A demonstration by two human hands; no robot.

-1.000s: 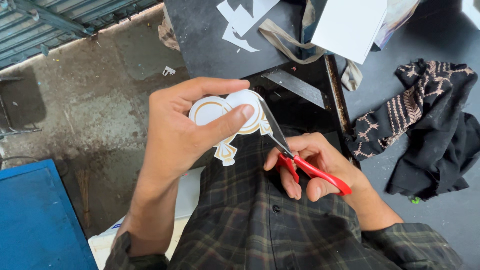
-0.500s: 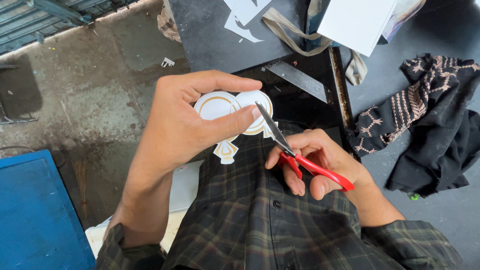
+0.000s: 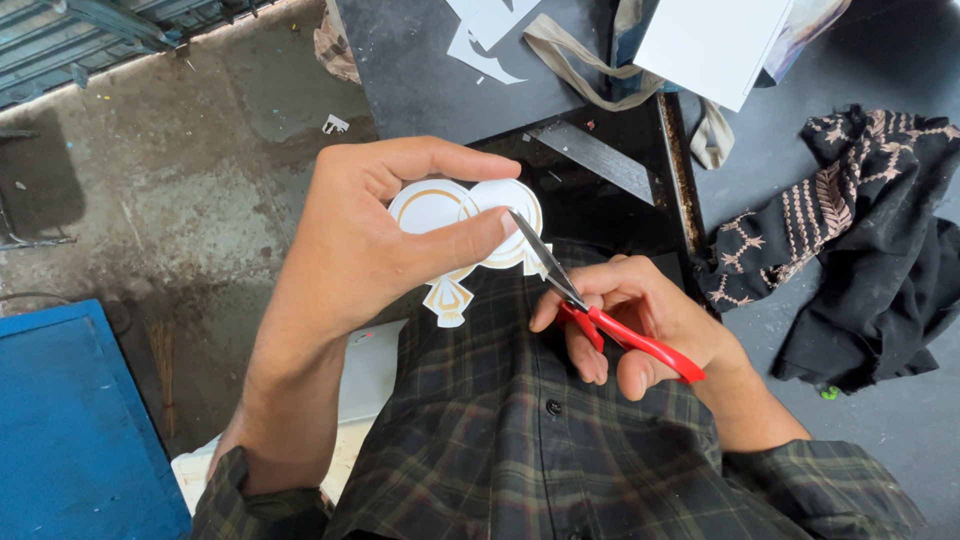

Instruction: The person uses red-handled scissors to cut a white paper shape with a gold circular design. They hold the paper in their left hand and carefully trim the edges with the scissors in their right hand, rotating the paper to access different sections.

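The left hand (image 3: 370, 240) has a pinching grip on a white paper cutout (image 3: 470, 215), thumb across it. At four o'clock, the right hand (image 3: 640, 320) grasps red-handled scissors (image 3: 600, 315), blades meeting the cutout's edge. Fingers hide part of the cutout.

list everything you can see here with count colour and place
paper cutout: 1, white with gold lines, pinched in the left hand
scissors: 1, red handles, in the right hand, blades at the cutout's edge
paper scraps: a few, white, on the dark table top
white sheet: 1, top right
patterned cloth: 1, black and tan, right
blue box: 1, bottom left
plaid shirt: 1, dark green
left hand: 1, holding the cutout
right hand: 1, gripping the scissors
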